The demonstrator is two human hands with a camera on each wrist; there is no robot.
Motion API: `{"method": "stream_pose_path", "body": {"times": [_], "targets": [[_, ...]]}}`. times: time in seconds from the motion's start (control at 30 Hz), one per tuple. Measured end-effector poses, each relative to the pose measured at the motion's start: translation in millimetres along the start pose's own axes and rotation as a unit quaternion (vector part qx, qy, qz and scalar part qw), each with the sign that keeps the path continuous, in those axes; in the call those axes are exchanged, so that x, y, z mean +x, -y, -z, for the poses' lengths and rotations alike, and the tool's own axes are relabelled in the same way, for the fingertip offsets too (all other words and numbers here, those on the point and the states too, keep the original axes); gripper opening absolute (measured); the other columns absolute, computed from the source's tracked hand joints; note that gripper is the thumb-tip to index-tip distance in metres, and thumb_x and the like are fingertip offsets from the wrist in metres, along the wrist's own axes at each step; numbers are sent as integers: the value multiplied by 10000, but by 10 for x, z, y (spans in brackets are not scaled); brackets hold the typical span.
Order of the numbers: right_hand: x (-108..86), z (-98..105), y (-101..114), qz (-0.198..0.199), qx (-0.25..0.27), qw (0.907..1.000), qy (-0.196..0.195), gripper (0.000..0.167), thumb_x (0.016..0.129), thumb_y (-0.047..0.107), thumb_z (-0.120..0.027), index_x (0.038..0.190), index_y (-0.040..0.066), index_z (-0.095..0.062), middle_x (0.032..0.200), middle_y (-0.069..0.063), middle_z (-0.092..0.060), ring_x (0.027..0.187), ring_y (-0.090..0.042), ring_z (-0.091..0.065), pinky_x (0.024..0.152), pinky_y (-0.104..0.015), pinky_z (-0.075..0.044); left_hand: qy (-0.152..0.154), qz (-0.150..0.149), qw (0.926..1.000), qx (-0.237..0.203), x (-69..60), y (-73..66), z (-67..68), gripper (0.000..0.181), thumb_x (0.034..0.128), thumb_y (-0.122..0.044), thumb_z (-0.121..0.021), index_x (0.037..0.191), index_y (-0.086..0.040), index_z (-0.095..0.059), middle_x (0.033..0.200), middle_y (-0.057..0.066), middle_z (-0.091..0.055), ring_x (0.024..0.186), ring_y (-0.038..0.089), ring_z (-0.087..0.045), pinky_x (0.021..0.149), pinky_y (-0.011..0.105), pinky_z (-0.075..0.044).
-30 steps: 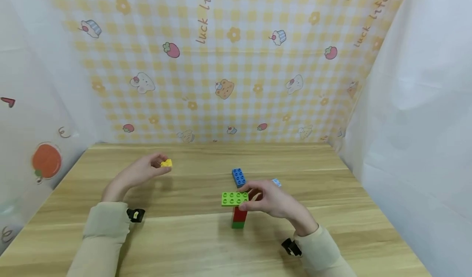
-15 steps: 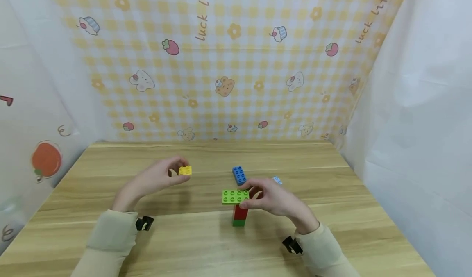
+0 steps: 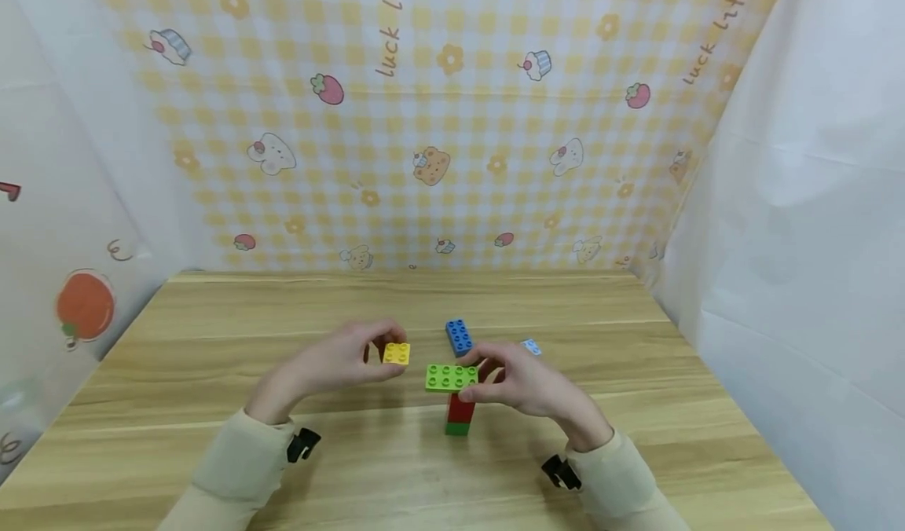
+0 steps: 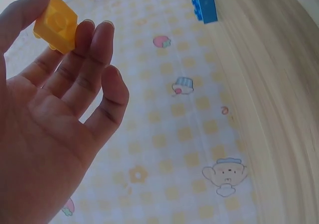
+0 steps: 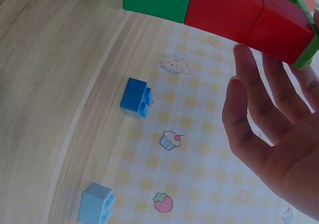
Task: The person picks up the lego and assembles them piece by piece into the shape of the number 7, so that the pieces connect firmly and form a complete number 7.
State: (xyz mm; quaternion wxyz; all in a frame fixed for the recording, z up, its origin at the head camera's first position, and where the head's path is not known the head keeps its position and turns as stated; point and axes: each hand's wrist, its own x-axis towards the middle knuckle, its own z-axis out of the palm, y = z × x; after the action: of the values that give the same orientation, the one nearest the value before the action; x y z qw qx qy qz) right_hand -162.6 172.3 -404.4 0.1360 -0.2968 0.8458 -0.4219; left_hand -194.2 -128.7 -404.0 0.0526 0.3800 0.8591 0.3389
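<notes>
My left hand [image 3: 346,362] pinches a small yellow toy brick [image 3: 397,353] between thumb and fingers, held above the table to the left of a stack. In the left wrist view the brick's [image 4: 59,24] hollow underside shows. The stack has a green brick [image 3: 457,429] at the bottom, two red bricks [image 5: 224,12] above it, and a flat light green eight-stud plate [image 3: 444,378] on top. My right hand [image 3: 523,382] pinches that plate's right end, thumb in front and fingers behind. The plate overhangs the stack to the left.
Behind the stack lies a blue brick [image 3: 459,338] with two rows of studs. A small light blue brick [image 3: 532,347] lies behind my right hand. The wooden table [image 3: 368,484] meets a checked cloth [image 3: 452,201] at its back edge; white cloth hangs on both sides.
My left hand has carried the yellow brick rightward and nearer, from the table's left part to close beside the plate. My right hand and the stack have stayed in place.
</notes>
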Motion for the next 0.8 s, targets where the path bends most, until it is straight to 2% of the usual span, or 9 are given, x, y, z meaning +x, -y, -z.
{"method": "stream_pose_path", "body": {"times": [0.23, 0.37, 0.8], "targets": [[4, -5, 1, 27, 21, 10000, 11, 288, 897, 272, -730, 1159, 172, -666, 1045, 23, -643, 940, -195, -598, 697, -329, -540, 235, -57, 9997, -37, 33, -140, -81, 283, 914, -321, -701, 1139, -167, -623, 945, -129, -607, 852, 80, -574, 713, 286, -501], [10, 1, 10, 61, 13, 10000, 0, 277, 897, 261, -731, 1154, 181, -665, 1048, 33, -643, 943, -189, -599, 701, -329, -540, 255, -26, 9996, -89, 39, -199, -102, 279, 907, -317, -711, 1136, -183, -626, 943, -136, -609, 856, 75, -577, 724, 293, -499], [10, 0, -9, 116, -62, 9999, 5, 276, 900, 281, -726, 1151, 185, -664, 1055, 36, -644, 942, -192, -603, 705, -334, -541, 197, -124, 9995, -221, 47, -161, -201, 230, 895, -293, -725, 1084, -206, -626, 924, -135, -609, 837, 82, -577, 719, 333, -513]]}}
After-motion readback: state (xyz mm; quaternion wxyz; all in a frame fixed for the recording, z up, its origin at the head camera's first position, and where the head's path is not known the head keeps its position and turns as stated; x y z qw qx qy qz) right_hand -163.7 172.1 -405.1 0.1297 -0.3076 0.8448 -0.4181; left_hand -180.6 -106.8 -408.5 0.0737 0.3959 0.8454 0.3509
